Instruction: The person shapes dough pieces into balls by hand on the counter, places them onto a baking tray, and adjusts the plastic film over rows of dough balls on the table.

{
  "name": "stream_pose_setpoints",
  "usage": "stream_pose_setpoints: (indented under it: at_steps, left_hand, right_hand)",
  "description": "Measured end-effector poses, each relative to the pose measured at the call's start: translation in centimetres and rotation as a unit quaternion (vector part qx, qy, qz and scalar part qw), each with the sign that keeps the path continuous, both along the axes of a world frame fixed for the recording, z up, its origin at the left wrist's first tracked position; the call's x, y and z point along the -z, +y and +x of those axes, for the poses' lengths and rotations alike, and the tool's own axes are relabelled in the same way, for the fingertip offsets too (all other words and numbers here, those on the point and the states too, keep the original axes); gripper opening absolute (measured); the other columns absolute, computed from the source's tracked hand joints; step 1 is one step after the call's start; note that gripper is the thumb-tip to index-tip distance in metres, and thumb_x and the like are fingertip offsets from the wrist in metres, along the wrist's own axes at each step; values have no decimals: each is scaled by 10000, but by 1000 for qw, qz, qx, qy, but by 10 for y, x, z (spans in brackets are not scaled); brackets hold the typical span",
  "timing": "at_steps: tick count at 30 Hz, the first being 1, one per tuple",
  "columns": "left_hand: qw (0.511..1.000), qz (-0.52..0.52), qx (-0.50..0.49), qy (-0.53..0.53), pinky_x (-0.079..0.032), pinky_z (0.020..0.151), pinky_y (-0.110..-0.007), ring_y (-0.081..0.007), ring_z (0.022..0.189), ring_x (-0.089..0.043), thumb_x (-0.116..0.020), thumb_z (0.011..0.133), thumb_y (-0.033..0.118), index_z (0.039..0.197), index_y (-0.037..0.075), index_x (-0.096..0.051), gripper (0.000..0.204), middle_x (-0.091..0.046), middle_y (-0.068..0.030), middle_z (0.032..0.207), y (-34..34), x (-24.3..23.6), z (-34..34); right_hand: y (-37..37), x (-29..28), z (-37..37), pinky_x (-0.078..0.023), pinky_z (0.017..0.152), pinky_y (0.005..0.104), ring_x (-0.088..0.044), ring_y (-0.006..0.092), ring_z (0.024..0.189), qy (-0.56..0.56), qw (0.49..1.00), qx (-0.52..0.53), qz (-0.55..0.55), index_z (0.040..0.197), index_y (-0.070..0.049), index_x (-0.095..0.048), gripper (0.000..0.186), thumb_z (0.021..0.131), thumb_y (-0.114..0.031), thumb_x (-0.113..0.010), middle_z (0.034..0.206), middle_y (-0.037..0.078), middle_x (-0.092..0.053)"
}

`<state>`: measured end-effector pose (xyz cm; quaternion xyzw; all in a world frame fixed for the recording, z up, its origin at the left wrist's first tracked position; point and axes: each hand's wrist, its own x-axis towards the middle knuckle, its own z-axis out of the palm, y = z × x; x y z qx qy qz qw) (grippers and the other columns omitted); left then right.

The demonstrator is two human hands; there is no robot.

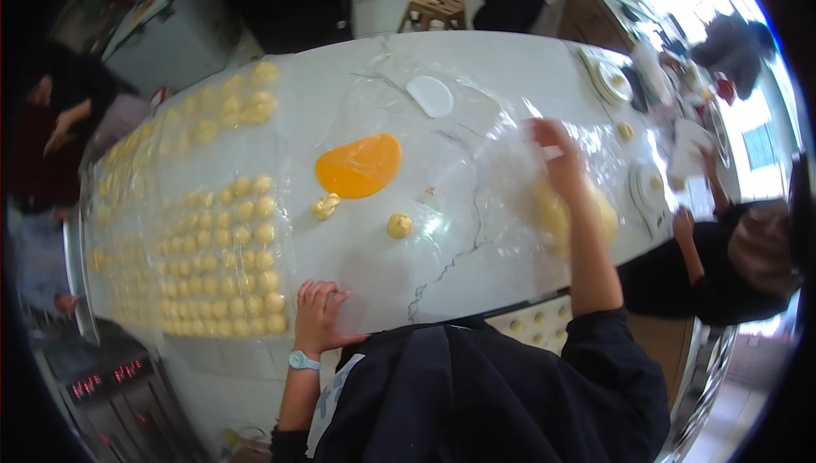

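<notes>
My left hand [320, 318] rests on the near edge of the table with its fingers spread, holding nothing. A pale watch [303, 361] circles that wrist. Reaching far over the table, my right hand [557, 153] is above a clear plastic sheet [501, 187]. Its fingers are smeared by motion, and whether they grip the sheet cannot be told. Under the plastic, partly behind my right forearm, lies a large yellow dough mass [603, 215]. Two small dough lumps [399, 226] sit mid-table, near an orange dough scraper [361, 165]. Beyond is a white scraper [430, 96].
Many dough balls [242, 233] lie in rows under plastic at the left. Two white scales [650, 187] stand on the right side, where a person in dark clothes [722, 250] works. More people stand at the left and far side. A wooden stool [433, 8] is beyond the table.
</notes>
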<state>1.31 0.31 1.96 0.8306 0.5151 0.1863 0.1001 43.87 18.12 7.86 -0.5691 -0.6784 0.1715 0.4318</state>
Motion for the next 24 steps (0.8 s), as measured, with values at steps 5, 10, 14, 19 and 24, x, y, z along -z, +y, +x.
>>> stream_pose_setpoints:
  at_steps: [5,10,14,19,24]
  left_hand:
    - [999,-3,41,16,-342,967,-513,-284,1004,-485,-749,500,643,1054,133,-527,785,-469,-86,1027,7,13,1]
    - [999,-9,10,34,-359,960,-512,-295,992,-486,-734,503,672,1078,140,-534,809,-460,-92,1029,-7,6,-3]
    - [999,-1,12,41,-361,965,-510,-302,1000,-476,-733,504,676,1076,134,-539,811,-457,-100,1032,-5,8,0]
    - [999,6,20,47,-338,994,-499,-285,1040,-470,-698,546,684,1101,142,-535,793,-448,-96,1063,0,9,3]
    - [999,9,42,28,-333,986,-496,-288,1048,-464,-711,549,661,1087,132,-535,775,-461,-95,1047,6,10,3]
  right_hand:
    - [74,62,303,-416,922,391,-549,312,1077,-256,910,307,-110,1127,-57,-596,433,793,-319,-680,1134,163,-604]
    - [104,126,381,-393,952,411,-532,342,1089,-262,874,369,-175,1145,-81,-570,427,829,-368,-602,1093,185,-590]
    - [96,140,398,-443,878,413,-607,358,936,-316,894,298,-110,1061,-103,-613,285,862,-300,-556,877,153,-655]
    - [85,67,371,-495,756,399,-651,315,822,-248,894,374,16,1094,-72,-610,330,839,-281,-616,918,166,-668]
    - [38,-73,208,-468,748,264,-600,133,848,47,951,268,144,1119,-62,-590,324,880,-278,-614,998,61,-645]
